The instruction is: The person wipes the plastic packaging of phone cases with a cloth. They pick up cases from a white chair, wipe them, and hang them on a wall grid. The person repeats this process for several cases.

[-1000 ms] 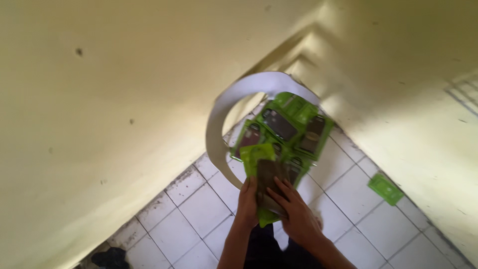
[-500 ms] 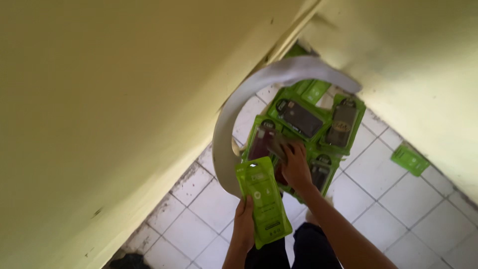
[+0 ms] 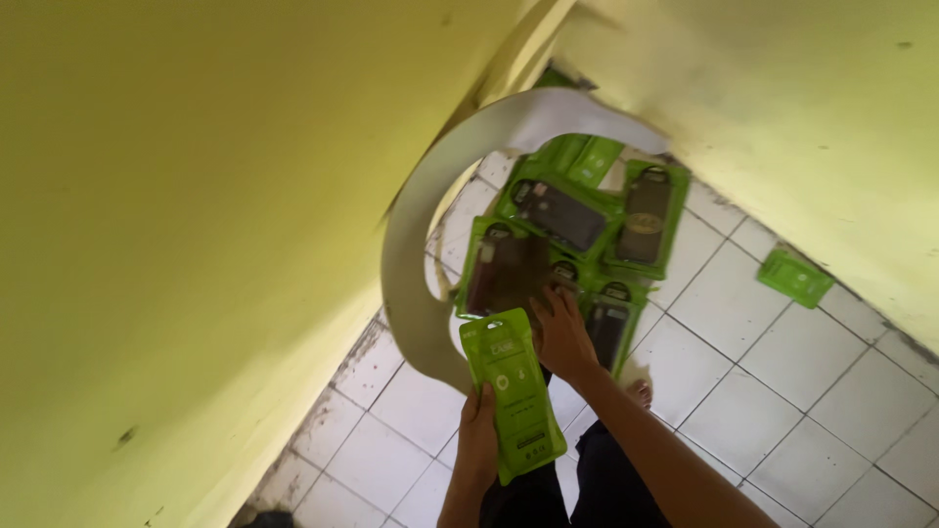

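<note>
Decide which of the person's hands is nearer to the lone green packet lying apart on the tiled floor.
Right. The right hand rests on the packet pile, closer to the lone green packet. The left hand holds another green packet, farther away.

The green packet [image 3: 514, 396] in the left hand [image 3: 477, 435] is flat and oblong, bright green with pale markings, held upright by its lower edge. Just above it lies a heap of packets [image 3: 577, 230] on the tiled floor, each green-framed with a dark phone case showing through; the right hand [image 3: 562, 332] rests on the nearest of them. Well to the right of the heap, one small green packet [image 3: 794, 277] lies alone by the wall.
</note>
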